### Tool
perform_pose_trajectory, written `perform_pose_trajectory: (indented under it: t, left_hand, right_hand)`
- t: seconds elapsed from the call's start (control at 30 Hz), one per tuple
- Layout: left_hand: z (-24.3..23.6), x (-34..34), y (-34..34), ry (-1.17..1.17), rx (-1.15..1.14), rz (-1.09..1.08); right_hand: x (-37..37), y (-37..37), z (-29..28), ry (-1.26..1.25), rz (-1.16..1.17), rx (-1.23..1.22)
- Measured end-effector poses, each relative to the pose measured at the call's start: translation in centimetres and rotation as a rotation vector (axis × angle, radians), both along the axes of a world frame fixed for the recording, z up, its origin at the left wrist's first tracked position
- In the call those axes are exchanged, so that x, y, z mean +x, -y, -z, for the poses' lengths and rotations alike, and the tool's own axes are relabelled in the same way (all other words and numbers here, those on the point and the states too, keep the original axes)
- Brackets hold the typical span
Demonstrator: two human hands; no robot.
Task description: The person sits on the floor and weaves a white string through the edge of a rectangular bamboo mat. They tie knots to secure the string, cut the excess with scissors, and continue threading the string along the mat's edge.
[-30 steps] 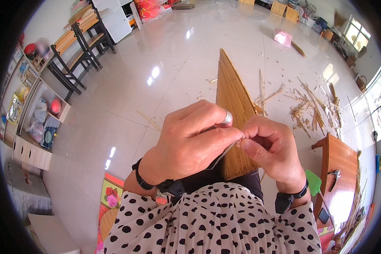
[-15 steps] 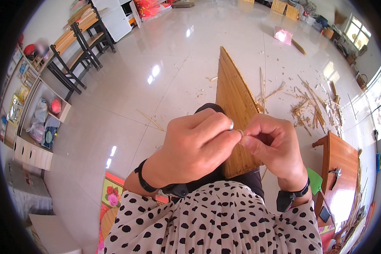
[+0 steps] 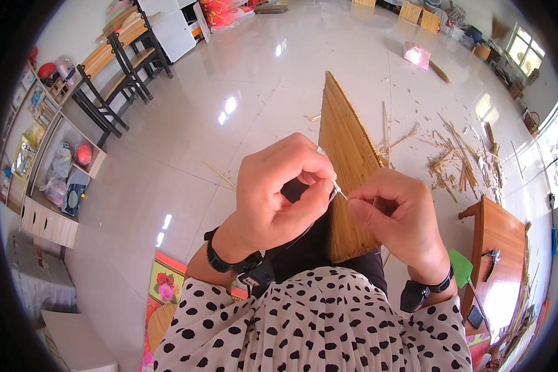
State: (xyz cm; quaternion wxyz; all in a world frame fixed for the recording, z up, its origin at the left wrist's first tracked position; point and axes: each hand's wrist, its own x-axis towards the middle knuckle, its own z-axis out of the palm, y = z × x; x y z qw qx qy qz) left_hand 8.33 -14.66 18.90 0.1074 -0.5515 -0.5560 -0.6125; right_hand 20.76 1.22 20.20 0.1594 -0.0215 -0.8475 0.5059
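A thin pale strand [image 3: 340, 191] runs as a short slanting line between my two hands. My left hand [image 3: 279, 192] pinches its upper end between thumb and forefinger, the other fingers curled. At the lower end, the thumb and forefinger of my right hand [image 3: 395, 214] are pressed together on it. Behind the hands a golden-brown panel [image 3: 344, 130], seemingly of flat straw or bamboo strips, stands on edge between my legs with its narrow tip pointing away. Its right edge looks rough, like stitching or cut ends. My hands partly cover the panel.
Loose straw pieces [image 3: 456, 155] lie scattered on the tiled floor to the right. Close on my right stands a low wooden table [image 3: 499, 239] with pliers [image 3: 493, 257] on it, beside a green paddle-shaped thing [image 3: 460, 266]. Chairs [image 3: 115, 80] and shelves [image 3: 56, 155] line the left.
My left hand has risen and tilted, opening a loop between thumb and forefinger. The hands have drawn slightly apart, so the strand between them now shows. The right hand has barely moved.
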Motion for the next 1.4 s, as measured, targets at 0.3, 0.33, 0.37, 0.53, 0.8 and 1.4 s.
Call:
perform_pose_trajectory:
  t: [0.3, 0.33, 0.37, 0.53, 0.8, 1.4]
  left_hand:
    - [-0.3, 0.8, -0.3, 0.011, -0.087, -0.055]
    - [-0.4, 1.0, -0.4, 0.004, -0.099, -0.068]
    - [-0.4, 1.0, -0.6, -0.015, -0.083, -0.077]
    - [-0.4, 0.0, -0.7, -0.025, 0.036, -0.098]
    - [-1.2, 0.5, -0.6, -0.022, -0.046, -0.047]
    - [-1.5, 0.0, -0.7, -0.046, -0.051, -0.052]
  right_hand:
    - [-0.4, 0.8, -0.6, -0.172, 0.088, -0.028]
    - [-0.6, 0.7, -0.4, -0.182, 0.058, 0.004]
    - [-0.6, 0.6, -0.2, -0.192, 0.028, 0.035]
    - [-0.2, 0.3, -1.5, -0.096, 0.038, -0.014]
    - [-0.9, -0.1, -0.3, -0.227, -0.043, 0.021]
    - [-1.1, -0.3, -0.7, -0.187, -0.038, -0.024]
